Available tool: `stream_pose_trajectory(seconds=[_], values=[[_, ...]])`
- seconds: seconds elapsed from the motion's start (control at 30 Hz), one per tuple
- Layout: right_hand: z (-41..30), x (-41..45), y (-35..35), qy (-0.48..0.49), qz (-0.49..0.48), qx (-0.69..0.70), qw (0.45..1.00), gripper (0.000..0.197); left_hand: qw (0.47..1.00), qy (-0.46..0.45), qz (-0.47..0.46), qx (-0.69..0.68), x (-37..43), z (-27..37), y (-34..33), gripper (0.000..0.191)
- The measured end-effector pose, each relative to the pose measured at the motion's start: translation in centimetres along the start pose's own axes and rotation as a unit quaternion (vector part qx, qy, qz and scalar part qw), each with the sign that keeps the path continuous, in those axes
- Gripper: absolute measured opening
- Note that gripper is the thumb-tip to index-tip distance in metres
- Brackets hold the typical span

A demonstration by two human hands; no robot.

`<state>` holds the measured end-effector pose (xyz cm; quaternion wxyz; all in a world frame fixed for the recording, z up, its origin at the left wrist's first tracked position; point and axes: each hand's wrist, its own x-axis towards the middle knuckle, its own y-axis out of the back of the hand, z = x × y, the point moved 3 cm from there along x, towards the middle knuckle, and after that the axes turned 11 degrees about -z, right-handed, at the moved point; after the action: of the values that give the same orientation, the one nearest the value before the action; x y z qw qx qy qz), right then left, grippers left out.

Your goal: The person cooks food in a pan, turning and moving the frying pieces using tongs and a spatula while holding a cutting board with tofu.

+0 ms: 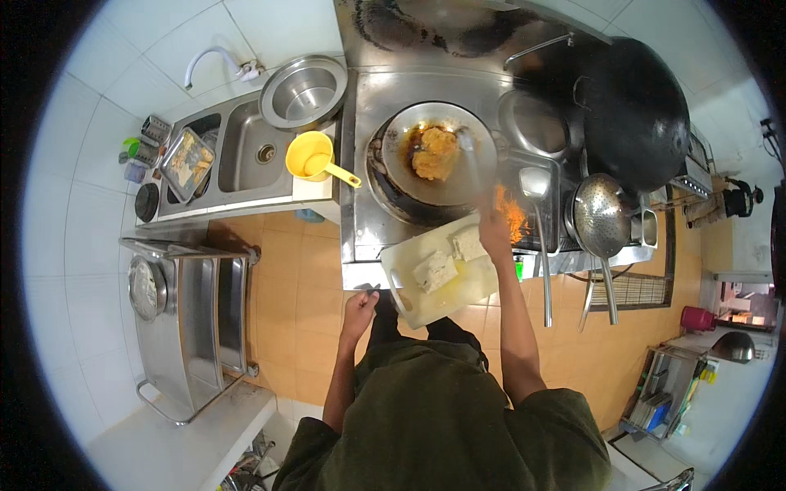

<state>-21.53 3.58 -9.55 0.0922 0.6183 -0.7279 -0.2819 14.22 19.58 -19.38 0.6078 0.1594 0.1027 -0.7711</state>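
Note:
My right hand (494, 230) grips the handle of a metal cooking utensil (466, 141), blurred, whose head is inside the wok (399, 178). A golden-brown mass of food (435, 153) lies in dark liquid at the wok's middle. My left hand (359, 313) has curled fingers by the stove's front edge, near a small dark part; whether it grips that part is unclear. Between my forearms, a pale cutting board (451, 304) reaches past the stove edge. On it are two whitish blocks, perhaps tofu: one block (436, 272) at left, another block (468, 243) near my right hand.
Orange shreds (511, 215) lie in a tray right of the wok, beside a long-handled turner (539, 215). Perforated strainer (602, 212) and large black wok (638, 116) stand farther right. Left are a yellow dipper (310, 156), metal basin (304, 89), sink (249, 166) and trolley (193, 307).

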Motion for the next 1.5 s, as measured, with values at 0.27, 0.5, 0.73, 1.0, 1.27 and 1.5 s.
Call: stream_pose_trajectory(seconds=[0.27, 0.5, 0.73, 1.0, 1.27, 1.5], values=[[2.8, 0.9, -2.0, -0.108, -0.050, 0.014, 0.993, 0.062, 0.998, 0.047, -0.033, -0.024, 0.1, 3.8, 0.9, 0.041], [5.2, 0.5, -1.0, -0.102, -0.046, -0.002, 0.994, 0.065, 0.929, -0.180, -0.285, -0.151, -6.6, 27.7, 0.6, 0.018], [4.4, -0.7, -2.8, -0.170, 0.008, -0.009, 0.985, 0.065, 0.655, -0.465, -0.463, -0.374, -10.6, 41.4, -1.9, 0.133], [0.9, -1.0, -2.9, -0.169, -0.024, 0.002, 0.985, 0.064, 0.614, -0.477, -0.498, -0.384, -11.3, 42.9, -1.6, 0.115], [1.5, -1.6, -3.0, -0.146, -0.031, -0.033, 0.988, 0.068, 0.648, -0.473, -0.488, -0.344, -9.7, 40.9, -1.4, 0.097], [2.6, -0.1, -3.5, -0.116, -0.081, -0.063, 0.988, 0.070, 0.906, -0.168, -0.345, -0.181, -5.4, 28.1, -1.2, 0.059]])
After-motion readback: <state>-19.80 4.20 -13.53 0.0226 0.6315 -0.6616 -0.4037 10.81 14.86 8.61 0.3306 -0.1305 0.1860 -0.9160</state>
